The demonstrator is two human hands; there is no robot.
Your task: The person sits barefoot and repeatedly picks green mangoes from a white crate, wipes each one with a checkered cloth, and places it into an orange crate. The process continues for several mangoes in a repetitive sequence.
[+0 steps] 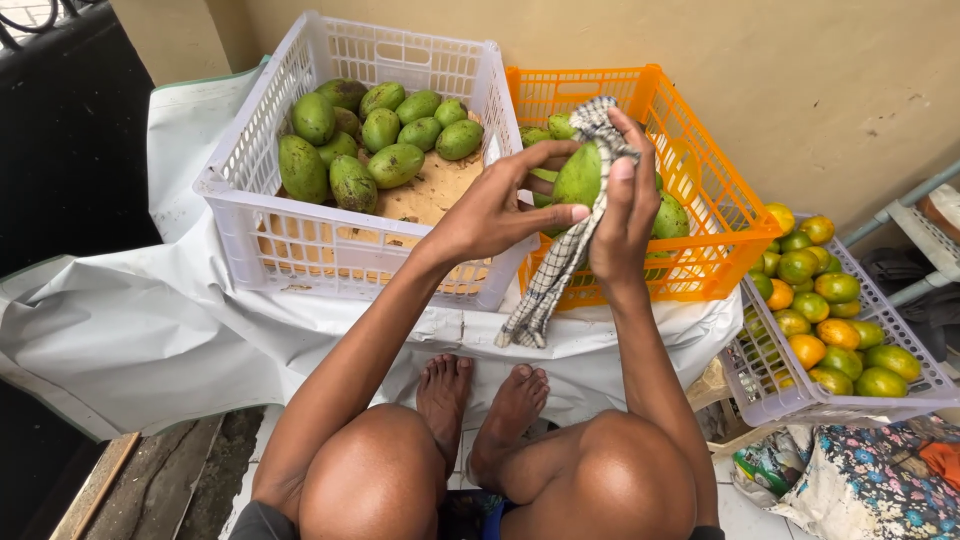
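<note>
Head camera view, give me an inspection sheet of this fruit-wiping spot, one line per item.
Surface: white sheet under two crates, creased.
Job's things: green mango held in left hand; checked cloth pressed on it by right hand.
Clutter: white crate part full of green mangoes; orange crate with more mangoes; pale basket of green and orange citrus; flowered fabric.
Hands: both closed on the mango and cloth.
Cables: nothing seen.
Surroundings: beige wall; bare feet on tiled floor.
</note>
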